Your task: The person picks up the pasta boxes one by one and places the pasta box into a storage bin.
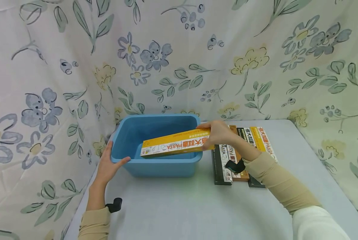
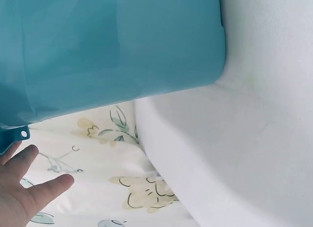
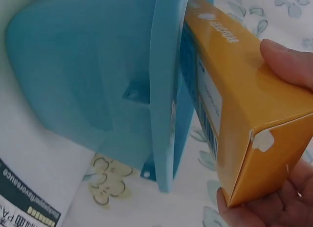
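Note:
A blue plastic bin (image 1: 164, 169) stands on the table against the back curtain. My right hand (image 1: 219, 134) grips the right end of a yellow and white pasta box (image 1: 170, 144), thumb on one side and fingers on the other. The box slants, its left end down inside the bin and its right end over the right rim. In the right wrist view, the yellow box (image 3: 239, 75) passes close beside the bin's rim (image 3: 164, 90). My left hand (image 1: 107, 166) is at the bin's left front corner, thumb and fingers spread, fingertips right at the rim.
Right of the bin, several pasta boxes lie side by side on the white table (image 1: 179, 210), including a black and white box (image 1: 222, 166) and a yellow one (image 1: 261, 140); my right forearm partly covers them. A floral curtain (image 1: 179, 60) hangs behind and at both sides.

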A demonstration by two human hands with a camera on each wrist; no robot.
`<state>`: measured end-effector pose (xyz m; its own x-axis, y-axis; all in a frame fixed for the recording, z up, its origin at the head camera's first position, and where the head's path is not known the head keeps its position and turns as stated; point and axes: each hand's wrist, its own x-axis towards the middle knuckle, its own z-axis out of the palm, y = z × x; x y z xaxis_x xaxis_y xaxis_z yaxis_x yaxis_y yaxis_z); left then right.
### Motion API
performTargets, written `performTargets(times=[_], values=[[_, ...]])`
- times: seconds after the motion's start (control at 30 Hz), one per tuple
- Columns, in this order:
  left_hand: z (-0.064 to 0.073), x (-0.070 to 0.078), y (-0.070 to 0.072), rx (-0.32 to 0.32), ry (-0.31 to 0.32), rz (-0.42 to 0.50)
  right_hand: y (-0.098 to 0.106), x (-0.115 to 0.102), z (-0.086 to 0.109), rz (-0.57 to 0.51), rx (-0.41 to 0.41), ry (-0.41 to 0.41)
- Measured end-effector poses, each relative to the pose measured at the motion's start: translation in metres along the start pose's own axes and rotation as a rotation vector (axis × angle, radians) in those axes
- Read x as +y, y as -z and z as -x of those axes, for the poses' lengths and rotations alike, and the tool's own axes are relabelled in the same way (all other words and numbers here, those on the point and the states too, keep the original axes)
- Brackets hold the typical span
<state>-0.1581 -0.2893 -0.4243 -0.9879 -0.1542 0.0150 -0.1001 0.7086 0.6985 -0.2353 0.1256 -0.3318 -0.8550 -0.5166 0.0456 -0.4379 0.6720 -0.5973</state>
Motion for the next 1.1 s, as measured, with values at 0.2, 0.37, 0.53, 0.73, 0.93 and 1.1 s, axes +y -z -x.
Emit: performTargets(times=[0.2,0.37,0.53,0.73,0.93,1.1], values=[[0.000,0.000,0.000,-0.001,-0.003,0.000,-0.009,-0.009,-0.015,0.056,-0.047,0.023],[0.000,-0.001,0.000,-0.004,-0.004,-0.005,-0.015,-0.016,-0.028,0.070,-0.084,0.010],[0.000,-0.001,0.000,-0.001,-0.010,-0.004,-0.023,-0.021,-0.040,0.051,-0.125,-0.011],[0.000,-0.002,0.000,-0.004,-0.012,-0.007,-0.035,-0.027,-0.050,0.055,-0.172,-0.029],[-0.001,-0.001,0.001,-0.004,-0.018,-0.002,-0.046,-0.034,-0.055,0.046,-0.197,-0.033],[-0.001,-0.002,0.001,0.005,-0.032,0.007,-0.057,-0.039,-0.063,0.072,-0.202,-0.039]])
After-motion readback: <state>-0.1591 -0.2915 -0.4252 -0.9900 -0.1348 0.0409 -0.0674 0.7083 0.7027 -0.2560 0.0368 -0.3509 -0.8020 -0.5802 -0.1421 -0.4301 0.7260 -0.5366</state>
